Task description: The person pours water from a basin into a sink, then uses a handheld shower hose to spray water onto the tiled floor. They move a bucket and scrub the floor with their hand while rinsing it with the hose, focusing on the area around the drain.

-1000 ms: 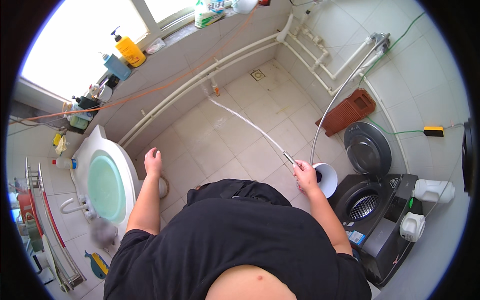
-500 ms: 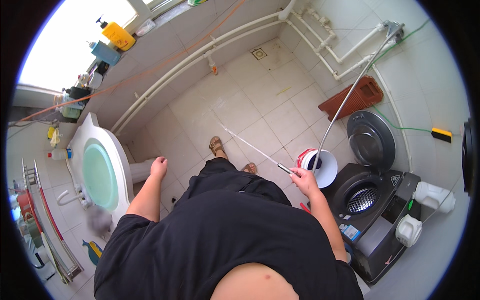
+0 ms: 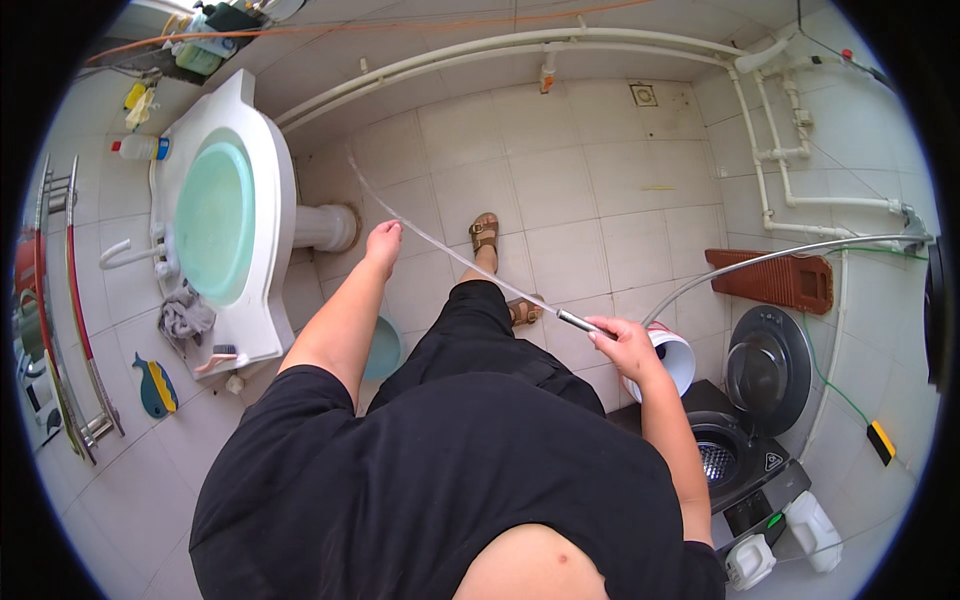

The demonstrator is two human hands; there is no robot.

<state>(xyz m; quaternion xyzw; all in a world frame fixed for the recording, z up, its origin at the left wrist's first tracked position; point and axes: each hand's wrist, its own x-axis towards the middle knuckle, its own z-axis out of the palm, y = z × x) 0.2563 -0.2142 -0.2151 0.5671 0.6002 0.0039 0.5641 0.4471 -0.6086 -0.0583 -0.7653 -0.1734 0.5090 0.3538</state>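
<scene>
My right hand (image 3: 632, 350) is closed around a slim silver spray nozzle (image 3: 575, 320). A thin jet of water (image 3: 440, 243) shoots from its tip toward the far left, landing on the floor tiles near the washbasin's pedestal (image 3: 325, 228). From my right hand a grey flexible hose (image 3: 725, 258) arches to the pipe fitting on the right wall. My left hand (image 3: 383, 246) hangs in the air with its fingers curled in, and I see nothing in it; in this view it is just beside the water jet.
On the left stands a white washbasin (image 3: 268, 165) holding a pale green basin (image 3: 243, 215). Another green basin (image 3: 385, 350) is on the floor by my legs. At right are a white bucket (image 3: 678, 362), a dark washing machine (image 3: 735, 425) with its lid raised, and a brown washboard (image 3: 775, 280).
The view has turned left, bringing the floor basin into sight. My left hand is raised farther out. The water jet now reaches toward the washbasin's pedestal, with the nozzle still in my right hand.
</scene>
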